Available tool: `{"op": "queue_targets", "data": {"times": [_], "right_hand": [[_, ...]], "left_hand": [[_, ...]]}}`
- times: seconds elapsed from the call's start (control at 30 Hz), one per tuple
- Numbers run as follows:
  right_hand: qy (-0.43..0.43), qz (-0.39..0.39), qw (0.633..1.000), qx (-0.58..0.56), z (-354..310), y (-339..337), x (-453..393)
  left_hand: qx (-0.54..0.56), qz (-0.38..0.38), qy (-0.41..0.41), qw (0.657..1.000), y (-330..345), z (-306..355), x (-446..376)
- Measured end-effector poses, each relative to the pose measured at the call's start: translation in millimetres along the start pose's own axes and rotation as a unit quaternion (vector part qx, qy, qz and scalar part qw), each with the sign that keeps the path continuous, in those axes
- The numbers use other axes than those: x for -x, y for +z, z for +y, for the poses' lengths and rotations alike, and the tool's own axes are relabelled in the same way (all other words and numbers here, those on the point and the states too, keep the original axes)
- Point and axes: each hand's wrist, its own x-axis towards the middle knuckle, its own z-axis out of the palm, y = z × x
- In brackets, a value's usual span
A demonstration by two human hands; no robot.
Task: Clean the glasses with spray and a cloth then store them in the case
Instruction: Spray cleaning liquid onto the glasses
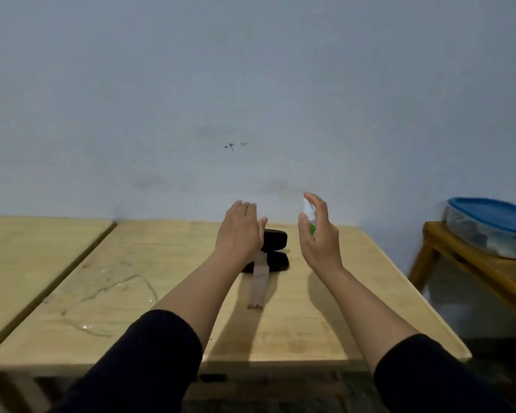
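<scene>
I have both hands raised over the far part of the light wooden table [310, 323], dark sleeves pushed up the forearms. My left hand [240, 231] is spread flat, fingers together and extended, gripping nothing; it hovers over the left end of the black glasses case [276, 248], which lies open on the table between my two hands, its lid standing up behind the lower half. A pale folded cloth [259, 281] hangs out of the case, just below my left hand, and trails toward me across the tabletop. My right hand [319, 234] is cupped loosely, thumb and fingers apart, around a small spray bottle [309, 216] with a white top and a green label; I cannot tell whether the fingers actually press it. The clear-framed glasses [108, 296] lie well to the left of my left forearm, on the table, blurred. Far right of my right hand, a blue-lidded container [489, 222] sits on a separate wooden stand [459, 263].
</scene>
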Motion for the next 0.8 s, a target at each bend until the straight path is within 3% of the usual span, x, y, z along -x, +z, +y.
{"op": "queue_targets", "data": {"times": [0.43, 0.67, 0.8], "right_hand": [[-0.060, -0.145, 0.981, -0.115, -71.5, 148.4, 21.3], [-0.070, -0.204, 0.966, -0.146, -98.9, 190.0, 57.5], [-0.079, -0.218, 0.962, -0.146, -100.6, 201.5, 69.3]], "left_hand": [[-0.065, 0.022, -0.209, 0.976, -68.3, -160.7, 90.6], [-0.047, 0.003, -0.311, 0.949, -79.6, -217.2, 164.1], [-0.033, -0.024, -0.330, 0.943, -77.2, -228.3, 190.2]]}}
